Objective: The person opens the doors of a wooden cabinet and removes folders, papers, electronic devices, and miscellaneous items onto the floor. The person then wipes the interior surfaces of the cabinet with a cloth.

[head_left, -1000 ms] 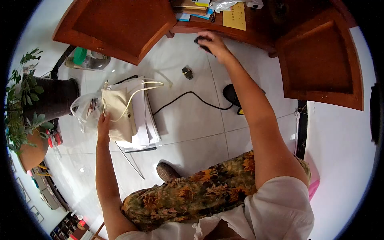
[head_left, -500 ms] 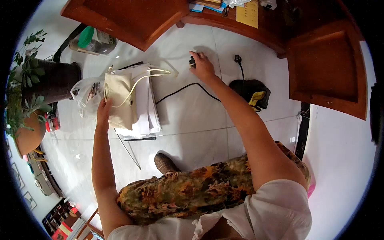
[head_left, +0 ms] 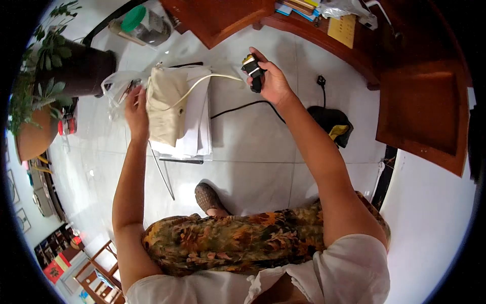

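Observation:
My right hand [head_left: 276, 83] is closed around a small black-and-yellow object [head_left: 253, 71] with a white band, held above the floor. I cannot tell its exact kind. My left hand [head_left: 136, 112] is at the near side of a clear plastic bag [head_left: 115, 90], its fingers apart; whether they touch the bag is unclear. Dark small items show inside that bag. Just right of this hand, a cream drawstring bag [head_left: 166, 114] with a pale cord [head_left: 195, 87] lies on a stack of white papers [head_left: 198, 126].
A black cable [head_left: 243, 107] crosses the tiled floor below my right hand. Beyond my right forearm lie a black plug [head_left: 321, 80] and a black-and-yellow bag [head_left: 331, 126]. Open wooden cabinet doors [head_left: 422, 111] stand ahead. A green-lidded jar [head_left: 147, 25] and potted plant [head_left: 76, 68] are at left.
My right hand has lifted the black-and-yellow object and turned it upward. My left hand has left the cream bag's edge and moved to the plastic bag. The view has shifted.

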Demonstrator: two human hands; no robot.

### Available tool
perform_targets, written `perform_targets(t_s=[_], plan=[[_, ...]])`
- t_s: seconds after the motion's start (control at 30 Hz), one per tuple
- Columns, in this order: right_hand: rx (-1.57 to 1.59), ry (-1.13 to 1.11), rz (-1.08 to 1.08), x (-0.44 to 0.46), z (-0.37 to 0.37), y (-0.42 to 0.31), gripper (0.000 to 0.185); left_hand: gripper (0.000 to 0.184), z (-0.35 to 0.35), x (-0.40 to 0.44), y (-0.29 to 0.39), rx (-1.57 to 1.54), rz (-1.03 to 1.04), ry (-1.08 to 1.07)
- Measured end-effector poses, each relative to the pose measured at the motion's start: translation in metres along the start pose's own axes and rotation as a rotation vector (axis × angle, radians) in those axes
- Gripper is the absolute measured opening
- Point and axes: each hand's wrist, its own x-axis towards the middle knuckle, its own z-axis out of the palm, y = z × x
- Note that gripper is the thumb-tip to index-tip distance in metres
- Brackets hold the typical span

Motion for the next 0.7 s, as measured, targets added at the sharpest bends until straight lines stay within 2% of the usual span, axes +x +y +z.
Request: perform_targets(t_s=[0.03, 0.13, 0.2, 0.27, 0.33, 0.37, 0.4, 0.47, 0.57, 0.7], plan=[[0.046, -0.059, 0.027, 0.001, 0.009, 0.005, 0.047, 0.042, 0.007, -0.003, 0.005, -0.152, -0.091, -0.100], [-0.071, -0.040, 0.009, -0.005, 0.063, 0.022, 0.049, 0.056, 0.028, -0.020, 0.020, -0.603, -0.332, -0.328], [-0.071, -0.047, 0.029, -0.002, 0.078, 0.045, 0.050, 0.062, 0.044, -0.036, 0.053, -0.866, -0.519, -0.366], [-0.048, -0.053, 0.020, 0.001, 0.095, 0.073, 0.049, 0.056, 0.049, -0.046, 0.061, -1.072, -0.693, -0.439], [-0.017, -0.072, 0.067, 0.002, 0.101, 0.105, 0.056, 0.058, 0.059, -0.053, 0.047, -1.037, -0.722, -0.486], [-0.195, -0.101, 0.018, 0.000, 0.103, 0.120, 0.061, 0.052, 0.061, -0.055, 0.038, -1.030, -0.755, -0.481], [-0.373, -0.127, -0.034, -0.004, 0.107, 0.131, 0.067, 0.045, 0.060, -0.061, 0.054, -0.947, -0.732, -0.361], [-0.451, -0.141, -0.013, -0.011, 0.109, 0.145, 0.071, 0.039, 0.056, -0.063, 0.050, -0.838, -0.745, -0.323], [-0.416, -0.134, 0.019, -0.012, 0.115, 0.153, 0.074, 0.037, 0.052, -0.064, 0.031, -0.863, -0.731, -0.318], [-0.358, -0.168, 0.027, -0.008, 0.127, 0.154, 0.076, 0.032, 0.036, -0.055, 0.043, -0.800, -0.699, -0.340]])
